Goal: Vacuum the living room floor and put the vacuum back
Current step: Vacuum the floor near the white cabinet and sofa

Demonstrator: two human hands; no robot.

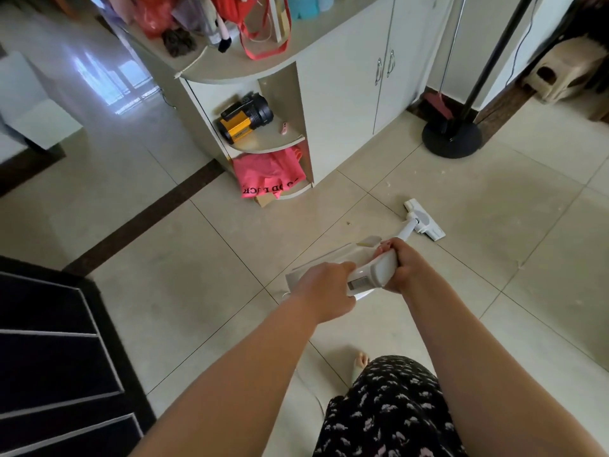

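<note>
A: Which step is in hand?

B: The vacuuming itself, it is judged. Nearest the camera, the white stick vacuum (372,270) is gripped by both hands: the left hand (324,293) is wrapped around the rear of the handle, and the right hand (400,265) is curled around it just ahead, so the two hands are almost touching.

A: And where is the working end?

B: The wand is sloped forward and down, and the floor head (425,219) is laid flat on the tiled floor (494,225), beyond the hands. Pale crumbs (387,184) are seen on the tiles just past the head, near the white cabinet (342,94).

A: What is called for next?

B: The head would need to be pushed forward over those crumbs, with the corner shelf (270,143) and the round black stand base (451,140) farther off to be avoided. A broom (438,107) is leaned at the wall behind. Putting the vacuum back is not yet begun.
</note>
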